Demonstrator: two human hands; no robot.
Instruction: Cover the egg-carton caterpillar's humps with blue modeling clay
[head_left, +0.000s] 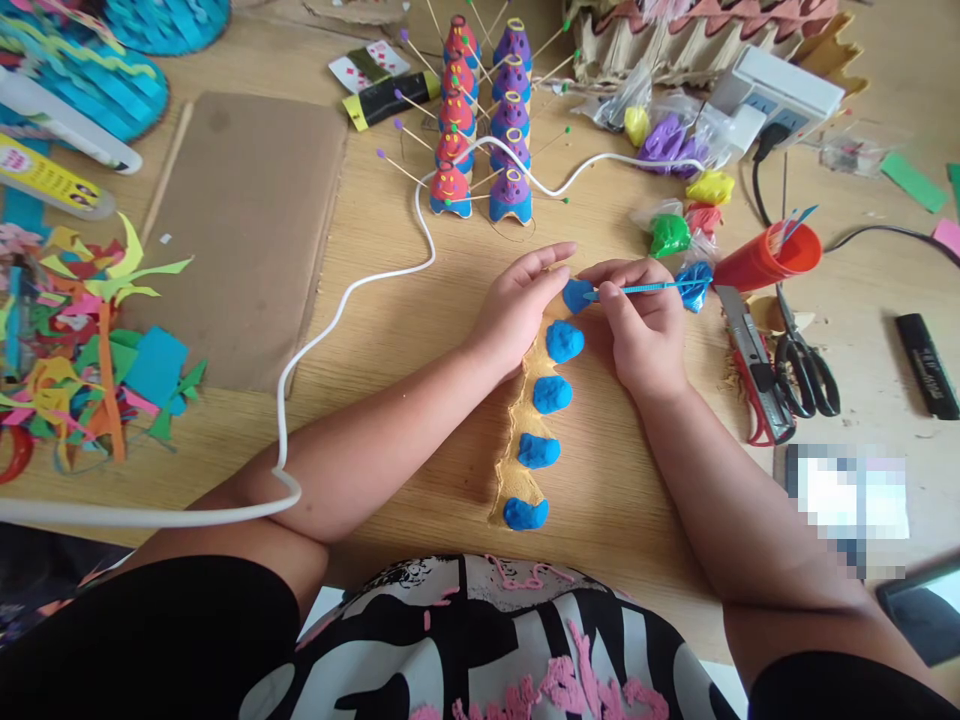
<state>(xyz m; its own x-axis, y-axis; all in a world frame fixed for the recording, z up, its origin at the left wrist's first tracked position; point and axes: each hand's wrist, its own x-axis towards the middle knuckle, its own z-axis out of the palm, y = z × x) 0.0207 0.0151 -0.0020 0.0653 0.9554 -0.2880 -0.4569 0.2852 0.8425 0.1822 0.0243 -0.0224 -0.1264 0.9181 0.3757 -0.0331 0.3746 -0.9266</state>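
Note:
A yellow egg-carton strip (517, 440) lies lengthwise on the table in front of me, with several blue clay lumps (553, 394) stuck along its right side. My left hand (517, 305) grips the far end of the strip from the left, thumb and fingers reaching round it. In my right hand (649, 325), a thin blue plastic stick (652, 288) is pinched between thumb and fingers. Its left tip touches the farthest clay lump (577, 295). Part of the strip's far end is hidden behind my hands.
Behind stand two rows of painted carton figures, red (450, 185) and purple (511, 190), with pins sticking out. A white cable (352, 290) crosses the table. Rightward are an orange cup (776, 255), clay bags (670, 235), a cutter (757, 370) and scissors (806, 365). Cardboard (240, 230) lies left.

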